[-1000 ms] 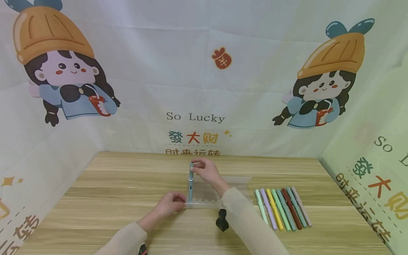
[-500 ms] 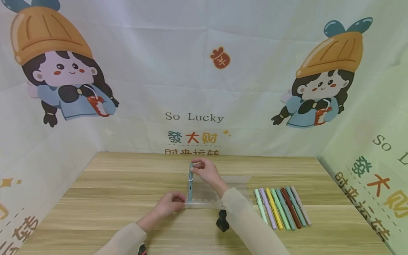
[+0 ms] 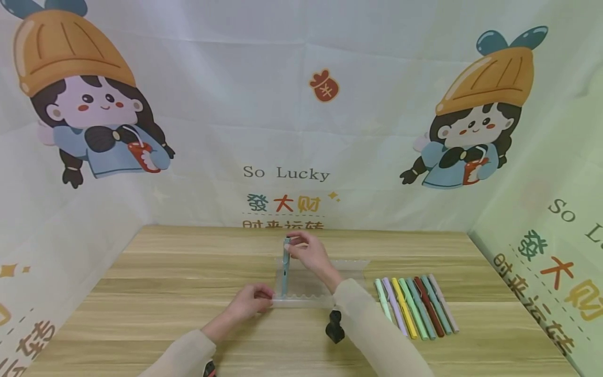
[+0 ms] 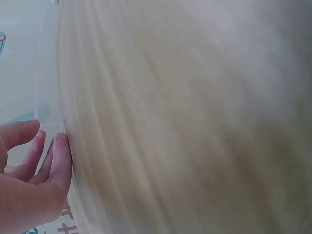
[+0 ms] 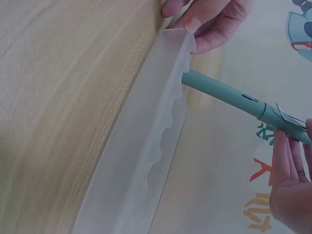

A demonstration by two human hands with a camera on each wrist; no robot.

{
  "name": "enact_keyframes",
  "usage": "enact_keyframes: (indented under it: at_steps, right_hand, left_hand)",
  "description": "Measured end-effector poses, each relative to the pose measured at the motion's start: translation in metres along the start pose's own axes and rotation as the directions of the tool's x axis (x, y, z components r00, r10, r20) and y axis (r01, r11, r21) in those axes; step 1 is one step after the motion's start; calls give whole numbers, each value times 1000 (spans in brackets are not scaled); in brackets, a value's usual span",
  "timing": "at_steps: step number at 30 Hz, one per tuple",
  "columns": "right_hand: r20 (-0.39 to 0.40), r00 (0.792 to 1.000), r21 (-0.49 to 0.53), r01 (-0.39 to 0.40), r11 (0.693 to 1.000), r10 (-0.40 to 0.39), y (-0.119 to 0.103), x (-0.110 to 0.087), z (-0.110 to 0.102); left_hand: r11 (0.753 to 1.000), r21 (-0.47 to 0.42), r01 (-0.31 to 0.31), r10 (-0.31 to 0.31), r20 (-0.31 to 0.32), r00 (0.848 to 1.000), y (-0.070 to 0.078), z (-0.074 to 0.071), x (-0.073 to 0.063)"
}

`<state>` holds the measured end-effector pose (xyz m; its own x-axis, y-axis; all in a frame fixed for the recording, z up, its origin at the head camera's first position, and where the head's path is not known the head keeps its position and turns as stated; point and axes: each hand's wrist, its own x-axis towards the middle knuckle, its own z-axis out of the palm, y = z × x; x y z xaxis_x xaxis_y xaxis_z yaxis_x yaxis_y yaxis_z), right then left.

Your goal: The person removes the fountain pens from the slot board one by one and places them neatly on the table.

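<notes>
My right hand (image 3: 308,251) pinches a teal pen (image 3: 285,272) near its capped upper end. The pen stands nearly upright in the head view, its lower end at the scalloped front edge of a frosted clear plastic pen rack (image 3: 320,302). In the right wrist view, the pen (image 5: 224,94) meets the rack's notched edge near one end, its metal clip (image 5: 290,117) close to my fingers. My left hand (image 3: 252,302) holds the rack's left end, with bent fingers and thumb at the corner. In the left wrist view, the left hand (image 4: 36,170) touches that end.
Several capped pens in green, purple, yellow, teal, dark red and pink lie in a row (image 3: 416,308) on the wooden table (image 3: 155,283), right of the rack. A black device (image 3: 335,327) sits at the right wrist. A printed cloth (image 3: 198,131) stands behind the table.
The right hand has shifted slightly right and up, moving the pen's upper end with it. The pen's clip shows less toward the head camera. The left hand stays at the rack's end.
</notes>
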<state>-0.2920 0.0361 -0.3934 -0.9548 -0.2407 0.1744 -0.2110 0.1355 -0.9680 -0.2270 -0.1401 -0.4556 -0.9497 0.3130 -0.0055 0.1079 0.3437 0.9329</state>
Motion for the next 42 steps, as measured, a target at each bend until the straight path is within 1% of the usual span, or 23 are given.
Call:
enact_keyframes:
  at_steps: [9, 14, 17, 20, 24, 27, 32, 36, 42]
  right_hand:
    - [-61, 998, 38, 37, 999, -35, -5, -1, -18]
    - [-65, 998, 63, 22, 998, -18, -8, -4, -31]
    - [-48, 999, 74, 10, 997, -6, -9, -7, -40]
    - [-45, 999, 56, 0, 998, 3, -18, -16, -47]
    - [-57, 998, 22, -1, 1000, 2, -14, -20, -58]
    - [-57, 998, 9, -13, 1000, 13, -3, -18, -68]
    - [-39, 998, 2, -51, 999, 51, -3, -23, -83]
    - [-32, 998, -27, -62, 998, 61, -2, -28, -95]
    - [-50, 998, -79, -51, 996, 47, 3, -36, -110]
  left_hand:
    - [1000, 0, 3, -3, -2, 1000, 1, 0, -1]
    - [1000, 1, 4, -4, -9, 1000, 1, 0, 0]
    - [1000, -7, 4, -4, -12, 1000, 1, 0, -1]
    - [1000, -11, 2, -2, -14, 1000, 1, 0, -1]
    - [1000, -7, 1, -1, -15, 1000, 0, 1, 0]
    - [1000, -10, -3, 3, -14, 1000, 0, 1, -1]
    - [1000, -16, -2, 2, -19, 1000, 0, 1, -2]
    - [1000, -8, 1, -1, -23, 1000, 0, 2, -1]
    - [1000, -7, 5, -5, -24, 1000, 1, 2, -1]
